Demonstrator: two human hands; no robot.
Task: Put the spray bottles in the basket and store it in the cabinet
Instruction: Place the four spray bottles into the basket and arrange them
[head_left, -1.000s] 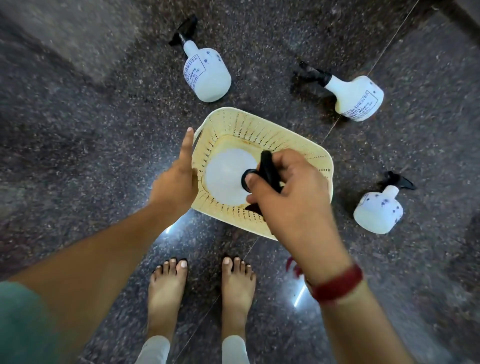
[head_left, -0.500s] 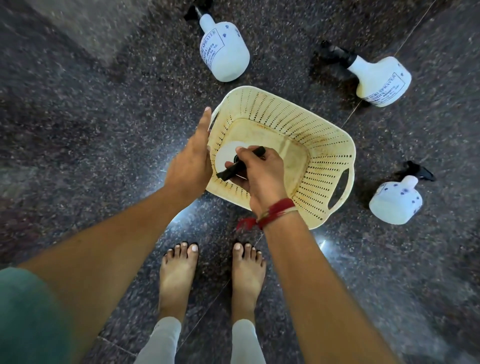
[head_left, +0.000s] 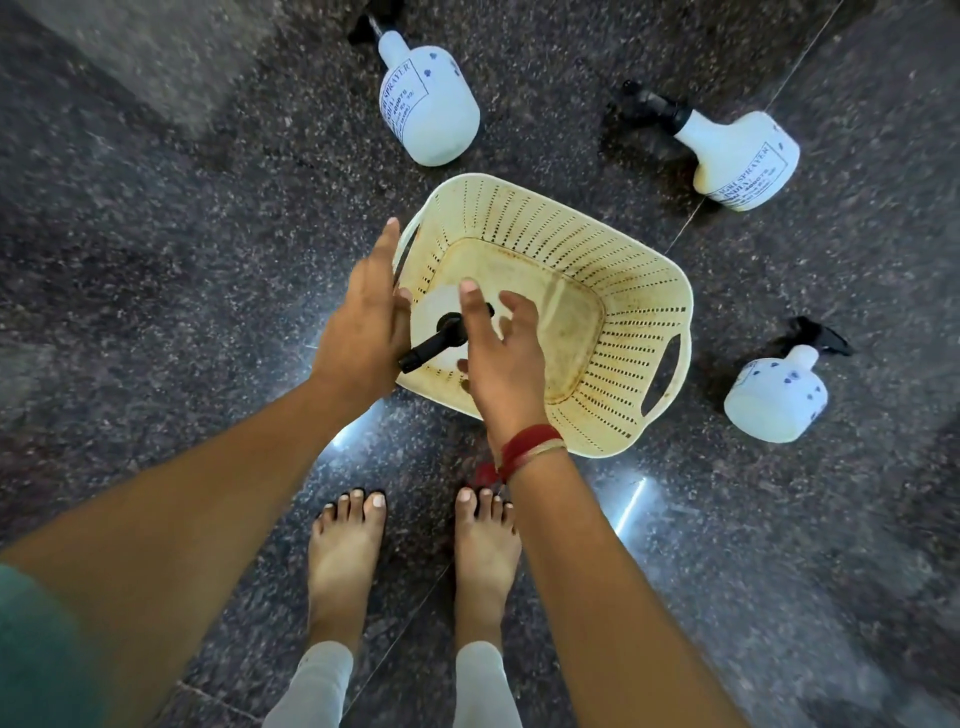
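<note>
A cream perforated basket (head_left: 623, 322) stands on the dark granite floor. One white spray bottle (head_left: 434, 314) with a black nozzle stands upright in its left end. My right hand (head_left: 498, 353) hovers just over that bottle with fingers spread, no longer gripping it. My left hand (head_left: 366, 322) rests against the basket's left rim, thumb over the edge. Three more white spray bottles lie on the floor: one beyond the basket (head_left: 426, 104), one at the far right (head_left: 737, 161), one to the basket's right (head_left: 776, 397).
My bare feet (head_left: 410, 561) stand just in front of the basket. A paler floor strip (head_left: 130, 57) runs across the upper left corner. Shiny reflections mark the granite near the basket's front edge.
My right hand has set the bottle down in the basket's left end and opened off its nozzle. The left hand has stayed on the rim. The camera has drifted lower.
</note>
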